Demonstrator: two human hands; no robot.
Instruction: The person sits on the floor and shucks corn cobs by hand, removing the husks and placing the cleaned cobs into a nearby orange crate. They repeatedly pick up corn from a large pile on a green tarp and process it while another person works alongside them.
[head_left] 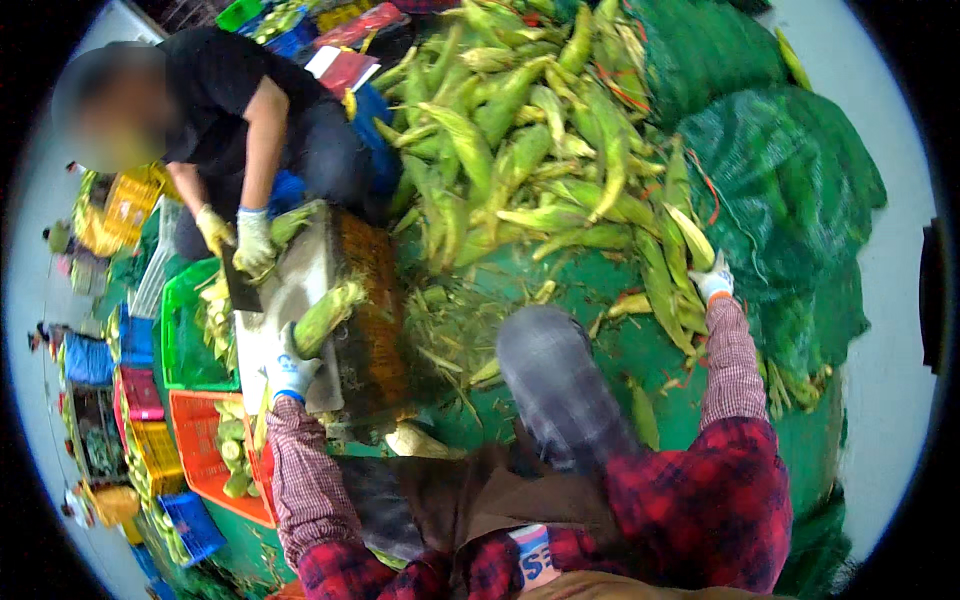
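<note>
My left hand, in a white glove, is closed around the near end of a green ear of corn. That ear rests on the white cutting board to my left. Out to the right, my right hand, also gloved, grips the lower end of another ear of corn at the edge of a large heap of unhusked corn. Its fingers are partly hidden. Across the board, a co-worker's gloved hands hold a cleaver and steady another ear.
A green crate and an orange crate with cut corn pieces stand left of the board. An upturned yellow crate supports the board. Full green mesh sacks lie at the right. Husk scraps litter the green floor.
</note>
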